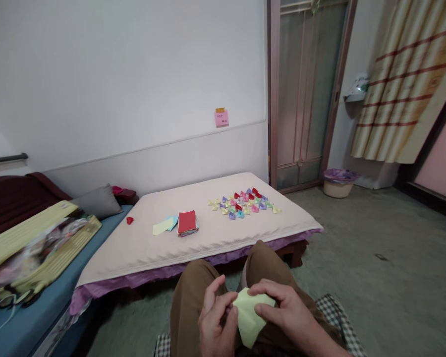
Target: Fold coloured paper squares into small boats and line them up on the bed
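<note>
A pale yellow-green sheet of paper point(250, 322), partly folded and creased, is held over my lap. My left hand point(217, 317) pinches its left edge between thumb and fingers, with the index finger raised. On the other side, my right hand point(282, 307) grips the upper right part, thumb on the front face and fingers along the top. Beyond my knees, a stack of coloured paper point(187, 222) with a red sheet on top lies on the covered table. Loose yellow and blue sheets point(164, 226) rest left of it.
Many small folded paper pieces point(241, 202) in several colours spread over the table's right half. One red folded piece point(130, 220) sits near its left end. A bed with an open suitcase point(40, 253) stands at left. A lined bin point(338, 184) is by the sliding door.
</note>
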`<state>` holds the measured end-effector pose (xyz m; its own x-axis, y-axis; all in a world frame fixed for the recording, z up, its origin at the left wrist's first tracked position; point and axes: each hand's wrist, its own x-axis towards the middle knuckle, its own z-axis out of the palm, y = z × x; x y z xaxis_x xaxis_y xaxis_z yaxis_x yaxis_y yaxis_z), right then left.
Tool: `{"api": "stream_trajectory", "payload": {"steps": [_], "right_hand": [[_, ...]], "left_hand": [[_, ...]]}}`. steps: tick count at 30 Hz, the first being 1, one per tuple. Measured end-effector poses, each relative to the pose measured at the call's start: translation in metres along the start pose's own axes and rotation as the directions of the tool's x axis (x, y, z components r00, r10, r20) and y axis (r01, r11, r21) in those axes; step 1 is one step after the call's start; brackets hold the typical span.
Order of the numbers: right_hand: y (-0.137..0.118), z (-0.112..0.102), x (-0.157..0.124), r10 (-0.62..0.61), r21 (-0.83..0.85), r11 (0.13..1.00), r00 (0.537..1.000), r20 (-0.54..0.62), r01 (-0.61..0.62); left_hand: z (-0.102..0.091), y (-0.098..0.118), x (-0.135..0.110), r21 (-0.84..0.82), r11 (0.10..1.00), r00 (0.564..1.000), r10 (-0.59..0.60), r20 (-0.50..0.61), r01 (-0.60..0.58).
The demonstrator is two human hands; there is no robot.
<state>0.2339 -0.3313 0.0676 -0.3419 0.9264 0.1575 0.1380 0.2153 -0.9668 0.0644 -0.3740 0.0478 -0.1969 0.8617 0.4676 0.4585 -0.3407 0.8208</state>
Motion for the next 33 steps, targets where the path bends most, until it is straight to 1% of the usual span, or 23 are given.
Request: {"api": "stream_trajectory", "payload": {"steps": [3,6,9,13,15,18,21,23,24,25,26,28,29,30,31,33], "right_hand": [[-0.002,-0.001,-0.001,-0.026,-0.072,0.997,1.000,0.001,0.026],[-0.003,0.000,-0.001,-0.075,-0.073,0.995,0.997,-0.008,0.074],[-0.004,0.003,-0.001,-0.089,-0.047,0.995,0.996,0.000,0.089],[-0.002,0.005,0.000,-0.043,-0.042,0.998,0.998,0.045,0.045],[-0.003,0.005,-0.001,-0.032,-0.043,0.998,0.999,0.038,0.034],[-0.005,0.004,-0.001,-0.060,-0.036,0.997,0.998,0.030,0.061],[-0.005,0.001,0.000,-0.086,0.021,0.996,0.996,-0.008,0.086],[-0.001,0.001,0.001,-0.036,0.149,0.988,0.997,-0.066,0.046],[0.001,0.001,0.002,0.010,0.251,0.968,0.996,-0.089,0.013],[0.004,0.002,0.002,0.064,0.372,0.928,0.994,-0.089,-0.026],[0.006,0.003,0.001,0.113,0.495,0.866,0.992,-0.064,-0.067],[0.009,0.009,-0.001,0.164,0.678,0.719,0.985,0.054,-0.156],[0.009,0.013,-0.002,0.162,0.728,0.658,0.980,0.114,-0.193],[0.008,0.017,-0.004,0.150,0.756,0.618,0.977,0.154,-0.214],[0.007,0.021,-0.005,0.142,0.773,0.595,0.975,0.168,-0.220],[0.002,0.030,-0.008,0.174,0.788,0.577,0.975,0.137,-0.214]], "left_hand": [[0.002,-0.003,0.000,0.036,0.999,0.999,-0.024,0.028,0.023],[0.004,-0.005,-0.001,0.077,0.997,1.000,-0.004,0.023,0.002],[0.005,-0.005,-0.002,0.127,0.991,0.999,0.046,-0.010,-0.045],[0.005,-0.006,-0.003,0.174,0.978,0.990,0.129,-0.054,-0.118],[0.005,-0.007,-0.004,0.186,0.971,0.983,0.168,-0.070,-0.153],[0.007,-0.007,-0.005,0.185,0.962,0.970,0.222,-0.096,-0.202],[0.009,-0.005,-0.008,0.177,0.957,0.951,0.261,-0.166,-0.232],[0.009,-0.002,-0.011,0.180,0.952,0.929,0.287,-0.233,-0.248],[0.009,0.000,-0.012,0.186,0.950,0.920,0.293,-0.260,-0.250],[0.009,0.001,-0.013,0.194,0.950,0.914,0.294,-0.281,-0.246],[0.009,0.001,-0.014,0.205,0.950,0.911,0.290,-0.293,-0.236],[0.009,0.001,-0.016,0.226,0.951,0.914,0.274,-0.300,-0.211],[0.010,0.000,-0.017,0.232,0.951,0.916,0.268,-0.298,-0.203],[0.012,0.000,-0.018,0.235,0.951,0.919,0.266,-0.292,-0.200],[0.014,-0.001,-0.019,0.238,0.951,0.921,0.265,-0.284,-0.200],[0.019,-0.002,-0.022,0.243,0.950,0.929,0.261,-0.263,-0.198]]}}
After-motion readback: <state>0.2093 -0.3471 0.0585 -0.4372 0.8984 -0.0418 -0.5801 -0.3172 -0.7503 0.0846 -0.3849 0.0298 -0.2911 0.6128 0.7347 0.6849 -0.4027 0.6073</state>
